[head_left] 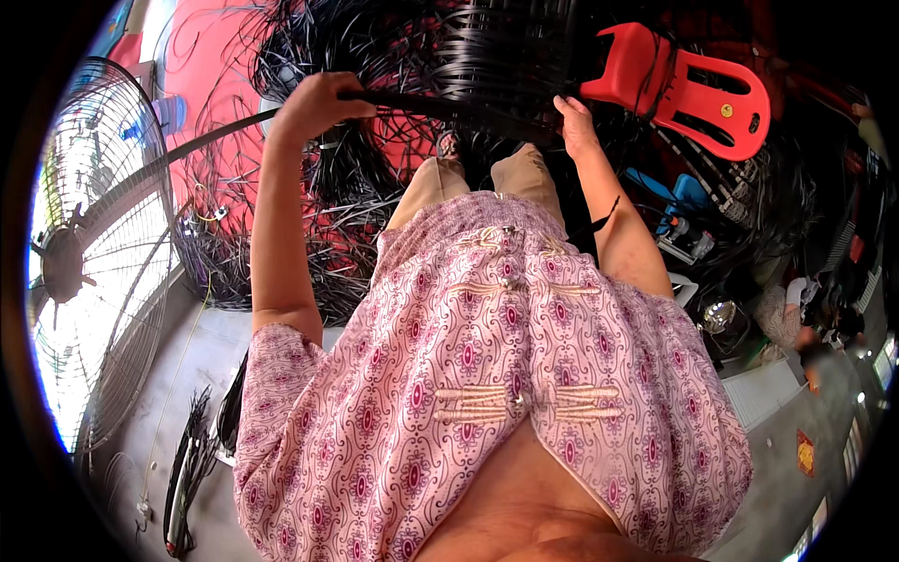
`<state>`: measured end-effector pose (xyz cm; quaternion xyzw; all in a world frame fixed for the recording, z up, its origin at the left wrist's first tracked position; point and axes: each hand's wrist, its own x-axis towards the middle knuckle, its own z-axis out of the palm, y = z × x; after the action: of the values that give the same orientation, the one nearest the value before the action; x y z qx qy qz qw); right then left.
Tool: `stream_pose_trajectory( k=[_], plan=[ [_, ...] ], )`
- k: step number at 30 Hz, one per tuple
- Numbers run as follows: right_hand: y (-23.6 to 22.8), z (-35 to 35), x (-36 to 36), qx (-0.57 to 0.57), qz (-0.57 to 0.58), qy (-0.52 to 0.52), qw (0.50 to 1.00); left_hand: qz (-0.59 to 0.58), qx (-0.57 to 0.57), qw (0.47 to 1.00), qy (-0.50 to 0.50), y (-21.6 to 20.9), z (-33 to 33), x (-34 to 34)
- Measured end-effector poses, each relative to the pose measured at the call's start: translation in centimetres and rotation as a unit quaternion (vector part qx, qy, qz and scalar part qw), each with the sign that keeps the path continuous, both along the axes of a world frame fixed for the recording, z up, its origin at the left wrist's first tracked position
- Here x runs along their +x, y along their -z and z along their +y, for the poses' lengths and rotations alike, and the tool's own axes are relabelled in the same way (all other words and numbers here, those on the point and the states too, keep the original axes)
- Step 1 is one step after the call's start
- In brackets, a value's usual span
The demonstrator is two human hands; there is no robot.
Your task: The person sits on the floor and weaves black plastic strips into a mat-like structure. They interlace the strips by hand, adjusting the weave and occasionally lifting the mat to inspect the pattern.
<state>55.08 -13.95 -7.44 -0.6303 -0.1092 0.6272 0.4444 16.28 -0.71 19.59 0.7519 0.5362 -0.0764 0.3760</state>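
Observation:
A dark band of flat black plastic strips (pixel 449 105) stretches across in front of my legs. My left hand (pixel 323 105) is closed round its left part, and a long tail of it runs off leftward past the fan. At the band's right end my right hand (pixel 575 125) is closed on it, thumb up, its other fingers partly hidden. Just beyond the band lies a black woven panel (pixel 506 47) of the same kind of strip. Loose black strips (pixel 346 173) hang and heap below my left hand.
A large wire-caged fan (pixel 103 253) stands at the left. Right of my right hand is a red plastic chair (pixel 698 89). More tangled strips (pixel 318 37) cover the red surface ahead. A bundle of strips (pixel 187 473) lies on the grey floor. Another person (pixel 782 314) is at the far right.

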Motion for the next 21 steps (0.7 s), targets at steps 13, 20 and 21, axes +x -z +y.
stream_pose_trajectory(
  k=[13, 20, 21],
  plan=[
    [-3.0, 0.1, 1.7, 0.01, 0.051, -0.042, 0.998, -0.101, 0.329, 0.938, 0.023, 10.7, 1.5, 14.6],
    [-2.9, 0.6, 1.6, 0.014, 0.088, -0.045, 0.995, -0.068, 0.294, 0.953, -0.015, 17.7, -2.3, 22.9],
    [-2.9, 0.5, 1.7, 0.016, 0.092, -0.045, 0.995, -0.053, 0.285, 0.957, 0.002, 17.8, -2.3, 23.0]
  ],
)
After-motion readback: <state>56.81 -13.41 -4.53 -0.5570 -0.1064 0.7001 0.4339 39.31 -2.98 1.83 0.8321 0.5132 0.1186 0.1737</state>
